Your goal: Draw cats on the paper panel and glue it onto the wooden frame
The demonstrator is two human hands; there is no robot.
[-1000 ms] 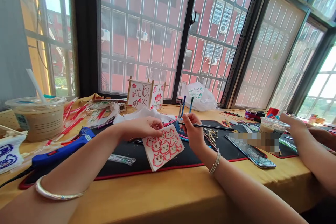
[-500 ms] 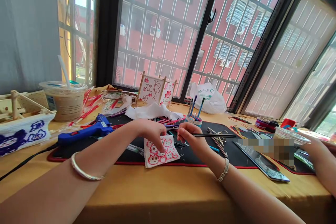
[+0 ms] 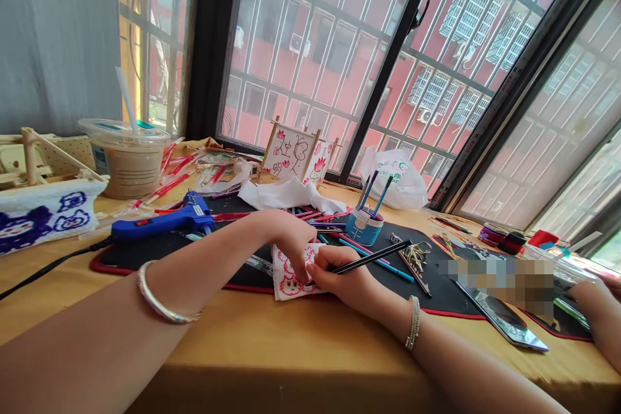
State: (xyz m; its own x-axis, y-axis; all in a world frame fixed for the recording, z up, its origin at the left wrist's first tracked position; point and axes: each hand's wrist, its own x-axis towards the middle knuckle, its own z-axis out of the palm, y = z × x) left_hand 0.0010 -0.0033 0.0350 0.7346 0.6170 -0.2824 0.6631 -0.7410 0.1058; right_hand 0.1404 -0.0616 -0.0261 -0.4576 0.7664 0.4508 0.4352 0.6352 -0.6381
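Right hand (image 3: pixel 352 281) grips a slim black pen (image 3: pixel 373 256), slanted for close control; left hand (image 3: pixel 288 233) covers the cat-face drawing (image 3: pixel 290 284) at twelve o'clock, seemingly steadying it, pinching or merely pressing, can't tell. Its near edge overlaps the mat's (image 3: pixel 440 299) rim; loose markers (image 3: pixel 400 272) crowd two o'clock, bare tablecloth (image 3: pixel 272 336) opens at six.

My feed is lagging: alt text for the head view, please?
A person's right grip holds a black pen to a white sheet of red cat-like drawings, partly covered by the left grip. Nearby are a blue glue gun, a pen cup and a phone.
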